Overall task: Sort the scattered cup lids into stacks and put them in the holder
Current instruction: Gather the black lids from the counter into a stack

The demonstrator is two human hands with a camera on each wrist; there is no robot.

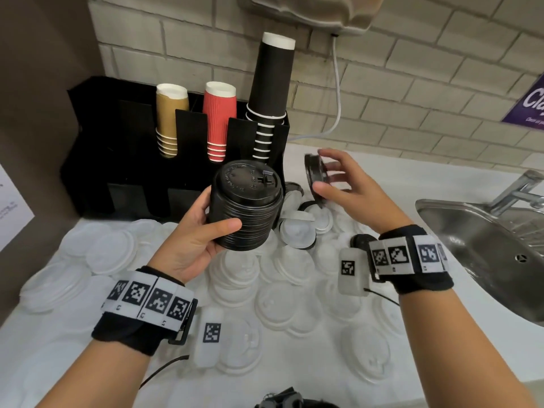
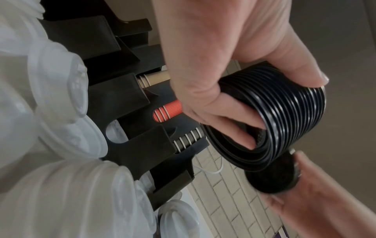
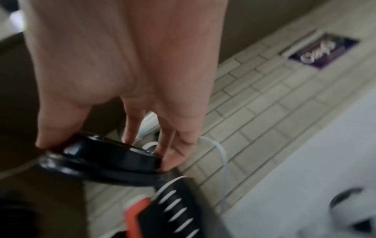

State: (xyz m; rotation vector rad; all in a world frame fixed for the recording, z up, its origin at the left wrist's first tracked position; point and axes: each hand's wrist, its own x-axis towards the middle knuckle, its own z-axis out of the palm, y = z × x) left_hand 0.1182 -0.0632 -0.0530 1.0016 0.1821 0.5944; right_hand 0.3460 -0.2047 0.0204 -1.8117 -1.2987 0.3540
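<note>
Left hand (image 1: 203, 231) grips the black lid stack (image 1: 245, 204); right hand (image 1: 344, 187) pinches 1 black lid (image 1: 313, 172), which should seat squarely, rims aligned.

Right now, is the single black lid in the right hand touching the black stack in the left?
Apart. The head view shows counter between the single black lid in the right hand and the black stack in the left hand.

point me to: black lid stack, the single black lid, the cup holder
black lid stack (image 1: 244, 213): head view, ribbed side of stack.
single black lid (image 1: 312, 175): head view, rim near the fingers.
cup holder (image 1: 129, 125): head view, black front panel left of the tan cups.
</note>
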